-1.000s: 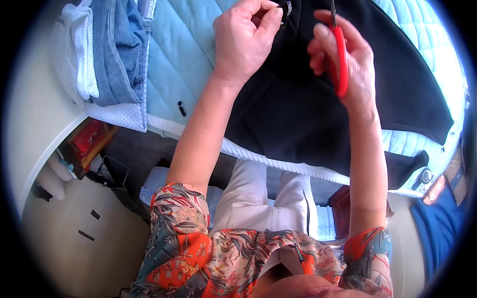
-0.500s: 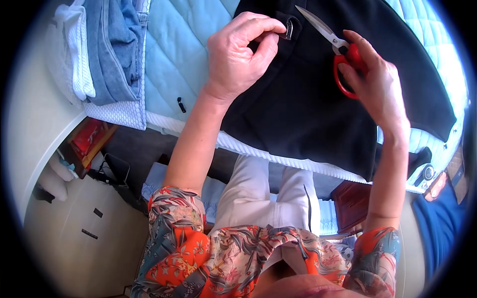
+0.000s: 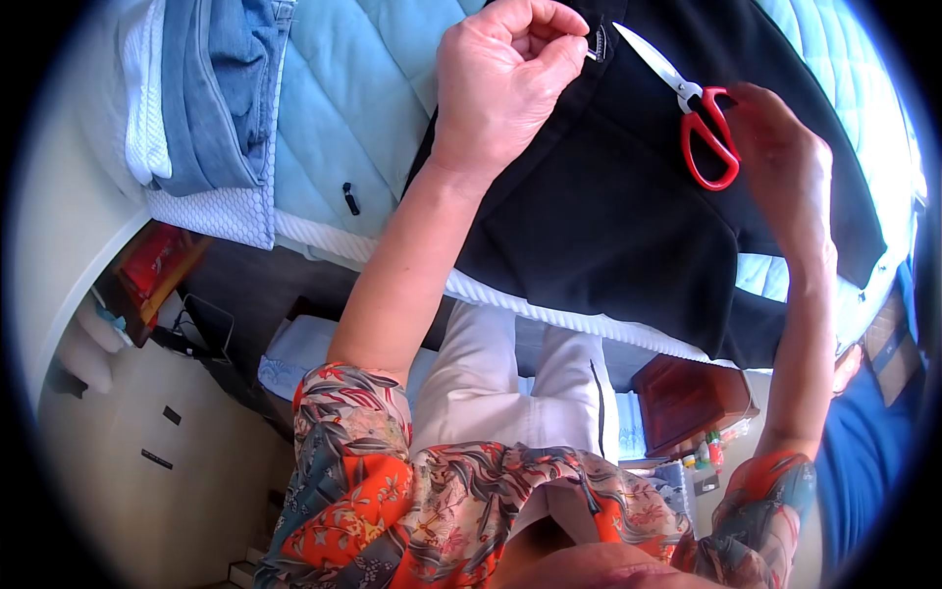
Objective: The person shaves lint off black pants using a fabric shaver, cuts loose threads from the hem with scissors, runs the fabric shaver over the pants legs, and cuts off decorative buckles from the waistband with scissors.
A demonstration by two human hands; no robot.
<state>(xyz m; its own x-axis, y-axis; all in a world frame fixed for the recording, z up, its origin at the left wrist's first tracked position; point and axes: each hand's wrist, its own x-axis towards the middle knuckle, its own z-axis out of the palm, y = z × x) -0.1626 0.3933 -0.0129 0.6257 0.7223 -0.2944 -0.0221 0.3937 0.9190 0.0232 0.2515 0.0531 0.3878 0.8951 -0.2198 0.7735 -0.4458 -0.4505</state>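
Black cloth garment (image 3: 608, 196) lies spread over the bed. My left hand (image 3: 505, 88) is closed in a pinch at its upper part, at a small dark label with a whitish edge (image 3: 596, 44). What exactly sits between the fingertips is partly hidden. Red-handled scissors (image 3: 708, 147) rest on the garment, blades pointing up and left toward the label. Beside their handles is my right hand (image 3: 785, 147), its fingers loosely apart and in shadow, the fingertips close to the upper handle loop. Both handle loops show, with no finger visible through them.
A light blue quilted cover (image 3: 343, 98) lies under the garment. On it are a small black zipper pull (image 3: 350, 199) and, at the left, folded jeans (image 3: 221, 98). A brown wooden box (image 3: 687, 402) stands below the bed edge. Blue cloth (image 3: 868, 461) hangs at the right.
My right hand has slid off the scissors' handles to the right, and the scissors now lie on the cloth. My left hand stays pinched at the label, slightly higher and further right in view.
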